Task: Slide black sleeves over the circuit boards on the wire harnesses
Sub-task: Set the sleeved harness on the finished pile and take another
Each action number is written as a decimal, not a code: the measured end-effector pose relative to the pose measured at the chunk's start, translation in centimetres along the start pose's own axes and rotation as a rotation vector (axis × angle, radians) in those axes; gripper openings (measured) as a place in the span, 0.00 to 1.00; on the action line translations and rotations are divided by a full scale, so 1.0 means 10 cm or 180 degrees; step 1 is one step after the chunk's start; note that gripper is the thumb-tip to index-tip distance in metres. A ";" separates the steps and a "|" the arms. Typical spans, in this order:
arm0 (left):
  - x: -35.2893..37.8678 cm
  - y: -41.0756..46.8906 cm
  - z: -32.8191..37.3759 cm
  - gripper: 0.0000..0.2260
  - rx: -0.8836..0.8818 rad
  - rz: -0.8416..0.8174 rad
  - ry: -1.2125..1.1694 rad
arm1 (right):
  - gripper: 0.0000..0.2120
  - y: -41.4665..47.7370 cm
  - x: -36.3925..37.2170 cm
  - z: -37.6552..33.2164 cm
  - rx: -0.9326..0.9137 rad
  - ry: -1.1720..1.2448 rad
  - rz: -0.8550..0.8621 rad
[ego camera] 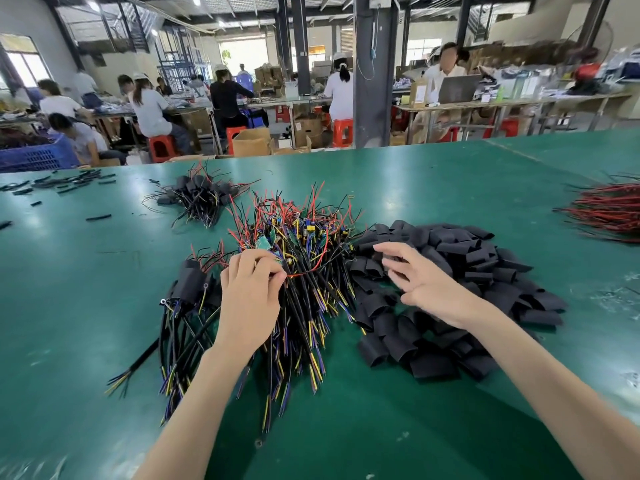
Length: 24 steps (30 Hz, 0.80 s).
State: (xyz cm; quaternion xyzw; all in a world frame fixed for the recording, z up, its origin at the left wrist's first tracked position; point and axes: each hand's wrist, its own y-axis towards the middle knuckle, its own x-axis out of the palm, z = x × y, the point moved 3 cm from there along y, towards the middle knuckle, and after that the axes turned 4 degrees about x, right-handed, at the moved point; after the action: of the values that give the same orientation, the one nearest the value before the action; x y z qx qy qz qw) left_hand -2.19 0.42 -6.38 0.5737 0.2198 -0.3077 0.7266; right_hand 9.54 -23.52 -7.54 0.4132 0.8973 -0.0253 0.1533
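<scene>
A big heap of wire harnesses [304, 258] with bare green circuit boards lies in the middle of the green table [450, 188]. My left hand [251, 292] rests on its left side, fingers curled round a harness's wires near a board. To the right spreads a pile of loose black sleeves [460, 282]. My right hand [422, 282] hovers over the pile's left edge with fingers spread and loosely bent, holding nothing. Left of my left hand lie a few harnesses with sleeves on their boards [188, 289].
A second bunch of sleeved harnesses [197, 197] lies further back. Scattered black tube pieces [69, 183] lie at the far left, and red and black wires [609, 211] at the right edge. Seated workers, benches and red stools fill the background beyond the table.
</scene>
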 end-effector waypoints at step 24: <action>-0.03 0.00 0.04 0.02 -0.0023 0.0016 -0.0156 | 0.11 -0.03 -0.17 -0.04 -0.0120 -0.2376 0.0572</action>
State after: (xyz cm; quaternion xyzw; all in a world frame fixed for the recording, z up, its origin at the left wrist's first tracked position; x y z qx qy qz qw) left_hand -2.45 0.07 -6.11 0.5639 0.2016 -0.3190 0.7346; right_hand 10.25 -24.90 -6.63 0.4496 0.7403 -0.1440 0.4787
